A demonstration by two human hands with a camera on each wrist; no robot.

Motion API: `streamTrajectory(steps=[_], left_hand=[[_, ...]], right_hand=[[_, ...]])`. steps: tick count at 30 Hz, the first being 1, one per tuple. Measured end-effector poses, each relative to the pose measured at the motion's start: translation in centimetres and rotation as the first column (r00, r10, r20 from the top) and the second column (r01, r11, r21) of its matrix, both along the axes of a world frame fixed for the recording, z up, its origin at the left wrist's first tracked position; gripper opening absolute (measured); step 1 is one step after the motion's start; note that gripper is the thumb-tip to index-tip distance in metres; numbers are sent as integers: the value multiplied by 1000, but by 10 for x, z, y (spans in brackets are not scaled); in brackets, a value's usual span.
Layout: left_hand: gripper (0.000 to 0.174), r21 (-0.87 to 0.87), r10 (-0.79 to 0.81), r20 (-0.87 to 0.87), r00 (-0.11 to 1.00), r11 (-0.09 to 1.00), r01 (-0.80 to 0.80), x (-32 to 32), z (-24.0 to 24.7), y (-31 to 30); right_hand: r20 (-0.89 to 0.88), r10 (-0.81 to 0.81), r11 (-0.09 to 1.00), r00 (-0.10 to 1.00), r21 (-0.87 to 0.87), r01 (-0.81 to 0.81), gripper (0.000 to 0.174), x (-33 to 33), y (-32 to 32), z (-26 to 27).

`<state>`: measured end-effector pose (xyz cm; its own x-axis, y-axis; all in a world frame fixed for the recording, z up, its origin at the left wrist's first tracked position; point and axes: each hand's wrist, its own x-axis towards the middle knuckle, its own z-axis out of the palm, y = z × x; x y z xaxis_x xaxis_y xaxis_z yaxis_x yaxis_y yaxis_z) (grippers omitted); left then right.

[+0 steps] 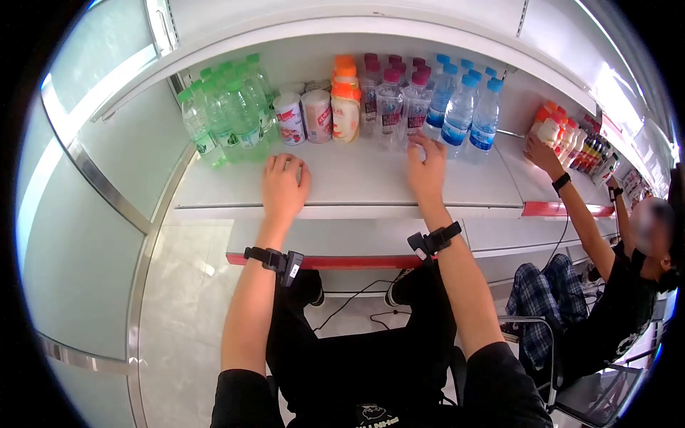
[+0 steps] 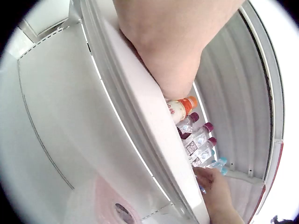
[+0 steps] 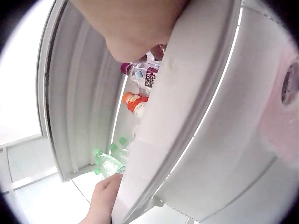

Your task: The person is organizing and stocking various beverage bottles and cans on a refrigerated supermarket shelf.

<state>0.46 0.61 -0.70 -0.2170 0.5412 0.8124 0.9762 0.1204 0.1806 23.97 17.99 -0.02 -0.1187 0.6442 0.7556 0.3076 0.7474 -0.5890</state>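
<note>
My left hand (image 1: 285, 184) rests on the white shelf (image 1: 357, 187), fingers loosely bent and holding nothing. Just beyond its fingertips stand green-capped bottles (image 1: 245, 118) and two cans, one white with a printed label (image 1: 290, 120) and one pinkish (image 1: 317, 118). My right hand (image 1: 428, 171) lies on the shelf farther right, its relaxed fingers right at the base of the purple-capped soda bottles (image 1: 389, 110) and blue-capped water bottles (image 1: 457, 118). Between the cans and soda bottles are orange-capped bottles (image 1: 345, 114). In the left wrist view, the right hand (image 2: 214, 186) appears beside the bottles.
An upper shelf (image 1: 357, 32) overhangs the bottles. Glass panels (image 1: 78, 207) border the left side. To the right, another person (image 1: 606, 285) sits on a chair and reaches toward more bottles (image 1: 553, 128). A lower shelf with a red front edge (image 1: 342, 262) is above my feet.
</note>
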Motion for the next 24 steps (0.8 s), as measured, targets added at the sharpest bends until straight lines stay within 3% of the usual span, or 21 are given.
streamTrajectory(steps=[2, 5, 11, 17, 19, 22, 24], left_hand=[[12, -13, 0, 8, 1000, 1000, 0, 0, -1, -1], [11, -20, 6, -1, 1000, 1000, -6, 3, 0, -1], [10, -14, 29, -24, 999, 999, -29, 0, -3, -1], [10, -9, 37, -18, 999, 999, -37, 0, -2, 0], [10, -32, 72, -23, 997, 997, -72, -1, -2, -1], [10, -21, 71, -26, 997, 997, -72, -2, -4, -1], [11, -8, 70, -21, 997, 998, -70, -3, -5, 0]], right_hand=[[-75, -35, 999, 997, -39, 32, 32, 0, 5, -6], [-10, -83, 991, 997, -106, 81, 40, 0, 9, -10], [35, 5, 987, 999, -161, 1, 47, -3, 13, -11], [47, -35, 992, 998, -121, 41, 42, -2, 13, -8], [-86, 15, 965, 996, -259, -37, 34, -5, 10, -5], [-141, -58, 980, 988, -195, 30, 26, -4, 8, -6], [-174, 23, 958, 984, -278, -71, 25, -3, 10, -5]])
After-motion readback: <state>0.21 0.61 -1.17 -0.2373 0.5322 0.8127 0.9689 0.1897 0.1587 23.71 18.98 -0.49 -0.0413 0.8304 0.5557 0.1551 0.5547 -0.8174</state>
